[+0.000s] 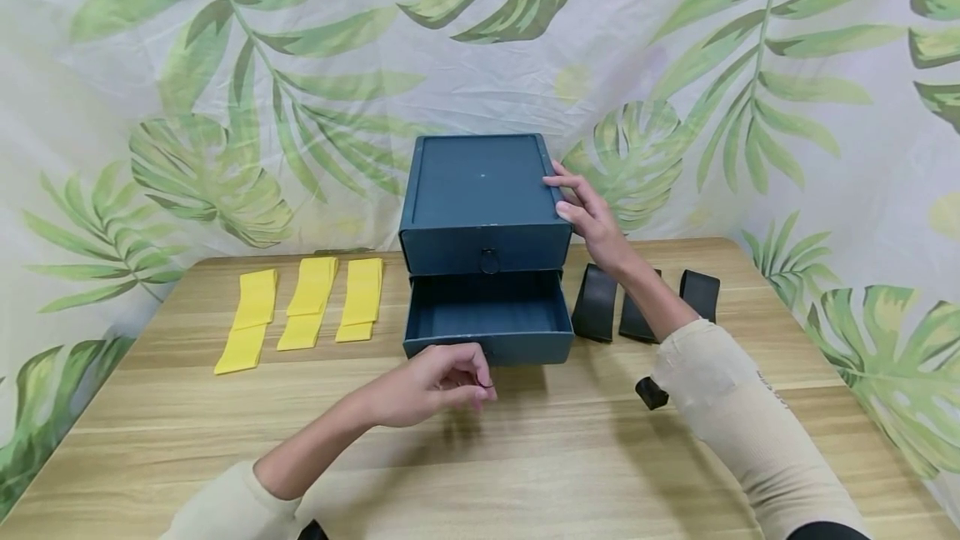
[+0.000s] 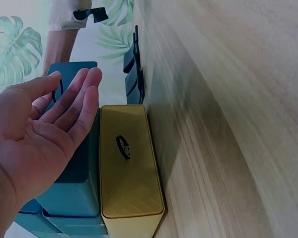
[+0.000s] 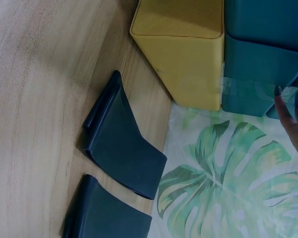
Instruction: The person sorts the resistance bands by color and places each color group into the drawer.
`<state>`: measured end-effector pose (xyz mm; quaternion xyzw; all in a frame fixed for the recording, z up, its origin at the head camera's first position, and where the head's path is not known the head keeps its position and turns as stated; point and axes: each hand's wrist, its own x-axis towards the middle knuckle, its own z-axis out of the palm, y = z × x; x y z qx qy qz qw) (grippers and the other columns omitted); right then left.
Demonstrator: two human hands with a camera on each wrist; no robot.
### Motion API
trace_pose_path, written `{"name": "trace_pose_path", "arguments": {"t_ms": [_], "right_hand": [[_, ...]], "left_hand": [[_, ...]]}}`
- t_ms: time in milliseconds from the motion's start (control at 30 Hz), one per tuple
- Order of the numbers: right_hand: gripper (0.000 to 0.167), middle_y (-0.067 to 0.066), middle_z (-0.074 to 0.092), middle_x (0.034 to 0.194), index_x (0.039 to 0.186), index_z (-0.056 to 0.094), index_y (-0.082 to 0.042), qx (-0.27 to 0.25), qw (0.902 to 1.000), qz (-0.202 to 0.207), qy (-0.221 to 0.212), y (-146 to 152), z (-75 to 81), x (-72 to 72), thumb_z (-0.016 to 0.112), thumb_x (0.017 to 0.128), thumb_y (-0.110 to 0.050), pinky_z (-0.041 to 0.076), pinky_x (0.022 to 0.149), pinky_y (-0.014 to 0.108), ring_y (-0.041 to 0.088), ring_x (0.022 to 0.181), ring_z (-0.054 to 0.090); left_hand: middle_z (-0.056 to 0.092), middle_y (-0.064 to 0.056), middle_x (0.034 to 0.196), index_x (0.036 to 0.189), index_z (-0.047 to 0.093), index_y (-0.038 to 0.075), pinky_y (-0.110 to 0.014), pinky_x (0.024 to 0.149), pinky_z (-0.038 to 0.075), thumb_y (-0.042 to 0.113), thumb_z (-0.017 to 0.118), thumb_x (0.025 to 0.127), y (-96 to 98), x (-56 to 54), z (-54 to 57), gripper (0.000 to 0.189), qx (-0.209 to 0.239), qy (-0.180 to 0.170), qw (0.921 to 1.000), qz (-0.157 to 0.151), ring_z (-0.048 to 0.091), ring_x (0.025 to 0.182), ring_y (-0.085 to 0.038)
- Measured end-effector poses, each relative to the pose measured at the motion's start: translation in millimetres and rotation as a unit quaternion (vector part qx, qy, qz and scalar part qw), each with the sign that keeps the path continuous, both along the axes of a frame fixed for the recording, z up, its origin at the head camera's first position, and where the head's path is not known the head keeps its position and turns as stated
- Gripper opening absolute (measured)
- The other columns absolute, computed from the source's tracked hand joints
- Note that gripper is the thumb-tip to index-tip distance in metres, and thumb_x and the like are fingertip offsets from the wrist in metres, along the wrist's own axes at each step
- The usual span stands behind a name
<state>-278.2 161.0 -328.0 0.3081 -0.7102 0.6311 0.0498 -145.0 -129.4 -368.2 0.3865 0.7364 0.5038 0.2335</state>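
The left hand (image 1: 438, 386) lies just before the pulled-out drawer (image 1: 525, 348), fingers loosely bent, thumb apart, seemingly holding nothing; contact with the drawer front cannot be told. The right hand (image 1: 592, 219), fingers spread, touches the right edge of the blue cabinet (image 1: 480, 177) without clasping it. The cabinet stands on the table (image 1: 570, 473) between yellow strips (image 1: 307, 302) and black strips (image 1: 596, 307). Weak bracing could let a tug skid the cabinet; overdrawing could probably drop the drawer.

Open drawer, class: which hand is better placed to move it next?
Probably the left hand: it is at the drawer front, while the right hand touches the cabinet higher up.
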Motion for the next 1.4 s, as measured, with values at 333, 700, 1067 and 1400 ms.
{"name": "trace_pose_path", "arguments": {"t_ms": [333, 700, 1067, 1400], "right_hand": [[0.052, 0.014, 0.012, 0.173, 0.148, 0.04, 0.008, -0.001, 1.0, 0.001, -0.003, 1, 0.0, -0.6, 0.044, 0.104, -0.019, 0.027, 0.117, 0.069, 0.042, 0.156, 0.018], [0.053, 0.015, 0.012, 0.173, 0.148, 0.041, 0.008, -0.005, 1.0, 0.001, -0.003, 1, 0.6, -0.8, 0.045, 0.103, -0.02, 0.027, 0.116, 0.069, 0.042, 0.156, 0.018], [0.052, 0.015, 0.013, 0.173, 0.148, 0.041, 0.007, -0.002, 1.0, -0.001, -0.001, 0, 0.8, -0.1, 0.045, 0.103, -0.02, 0.026, 0.117, 0.07, 0.043, 0.156, 0.018], [0.052, 0.013, 0.013, 0.173, 0.148, 0.042, 0.007, -0.002, 1.0, -0.002, 0.0, 0, -0.3, -1.0, 0.045, 0.103, -0.02, 0.026, 0.117, 0.069, 0.044, 0.156, 0.015]], "left_hand": [[0.072, -0.01, 0.108, 0.116, 0.062, 0.001, -0.038, 0.089, 0.06, 0.006, 0.062, 0.104, -2.7, 6.9, 7.1, 0.014, -0.026, -0.02, 0.9994, -0.004, 0.071, 0.097, -0.038], [0.073, -0.012, 0.109, 0.123, 0.062, -0.002, -0.037, 0.083, 0.061, 0.009, 0.06, 0.105, -46.7, 6.2, 40.7, 0.021, -0.007, 0.003, 0.9998, -0.016, 0.073, 0.093, -0.028], [0.075, -0.012, 0.108, 0.115, 0.065, -0.007, -0.037, 0.078, 0.062, -0.001, 0.061, 0.102, -109.3, -34.0, 35.6, 0.015, 0.01, -0.021, 0.9996, -0.015, 0.074, 0.094, -0.03], [0.071, -0.024, 0.102, 0.112, 0.067, -0.007, -0.038, 0.077, 0.061, 0.004, 0.063, 0.102, -119.7, -80.4, 6.7, 0.015, -0.058, 0.036, 0.9776, 0.199, 0.074, 0.086, -0.027]]}}
